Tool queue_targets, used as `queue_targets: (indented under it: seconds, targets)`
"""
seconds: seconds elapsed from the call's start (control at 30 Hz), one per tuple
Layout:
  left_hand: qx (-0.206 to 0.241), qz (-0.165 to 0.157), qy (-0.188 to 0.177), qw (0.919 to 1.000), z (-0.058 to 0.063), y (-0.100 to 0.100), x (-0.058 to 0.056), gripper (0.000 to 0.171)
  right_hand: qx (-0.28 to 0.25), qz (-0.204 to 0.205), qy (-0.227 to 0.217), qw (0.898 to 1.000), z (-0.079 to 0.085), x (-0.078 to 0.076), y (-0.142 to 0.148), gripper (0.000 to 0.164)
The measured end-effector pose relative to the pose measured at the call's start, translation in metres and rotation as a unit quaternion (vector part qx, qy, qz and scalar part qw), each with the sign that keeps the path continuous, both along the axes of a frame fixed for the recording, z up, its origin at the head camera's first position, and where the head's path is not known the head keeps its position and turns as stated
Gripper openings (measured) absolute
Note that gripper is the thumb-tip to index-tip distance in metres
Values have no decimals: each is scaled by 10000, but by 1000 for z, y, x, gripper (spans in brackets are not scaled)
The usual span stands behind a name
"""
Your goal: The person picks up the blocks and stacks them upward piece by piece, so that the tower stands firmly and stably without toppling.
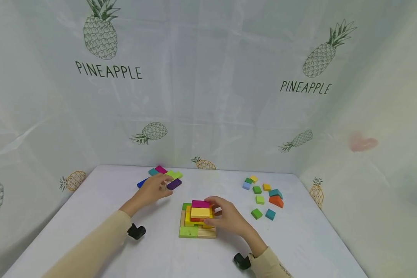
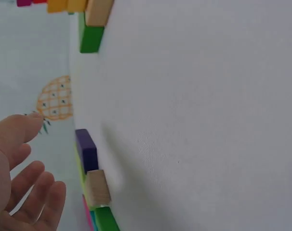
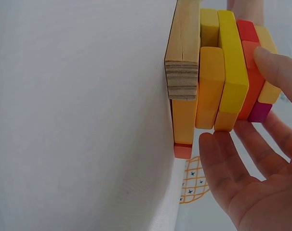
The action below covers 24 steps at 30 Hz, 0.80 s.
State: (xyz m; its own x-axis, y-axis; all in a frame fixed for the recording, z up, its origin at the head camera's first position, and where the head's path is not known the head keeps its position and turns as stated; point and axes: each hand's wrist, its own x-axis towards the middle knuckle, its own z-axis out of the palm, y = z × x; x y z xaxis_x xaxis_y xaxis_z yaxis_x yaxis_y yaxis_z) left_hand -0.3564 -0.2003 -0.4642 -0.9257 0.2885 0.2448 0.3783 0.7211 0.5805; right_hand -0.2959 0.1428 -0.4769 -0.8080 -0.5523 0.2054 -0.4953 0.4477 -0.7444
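A layered stack of wooden blocks [image 1: 200, 212] stands at the middle of the table, with yellow, orange, red and magenta pieces above a green and bare-wood bottom layer. My right hand [image 1: 226, 218] holds the stack's upper part from its right side. In the right wrist view the thumb [image 3: 273, 65] presses a red-orange block [image 3: 252, 89]; the other fingers reach round the far side, near a magenta block [image 3: 260, 112]. My left hand [image 1: 156, 189] hovers beside the left group of blocks, fingers loosely bent and holding nothing. A purple block [image 1: 174, 184] lies just beyond its fingertips.
Around the left hand lie a blue block [image 1: 142, 183], a magenta block [image 1: 161, 169], a teal block [image 1: 153, 172] and lime blocks [image 1: 173, 174]. Right of the stack several small blocks are scattered, among them an orange-red triangular block [image 1: 276, 201]. A patterned curtain [image 1: 208, 96] hangs behind the table.
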Motion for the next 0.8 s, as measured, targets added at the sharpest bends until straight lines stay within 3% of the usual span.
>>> queue_targets:
  seconds: [0.23, 0.43, 0.67, 0.8]
  targets:
    - [-235, 136, -248, 9993, -5, 4, -24, 50, -32, -8, -53, 10000, -1, -1, 0, 60]
    - [-420, -28, -107, 9991, -17, 10, -40, 46, 4, -37, -33, 10000, -1, 0, 1, 60]
    - [-598, -69, 176, 9980, -21, 13, -44, 42, -26, 21, 13, 10000, -1, 0, 2, 61]
    - [-739, -235, -6, 9970, -17, 16, -39, 43, 12, 3, 12, 10000, 0, -1, 2, 61]
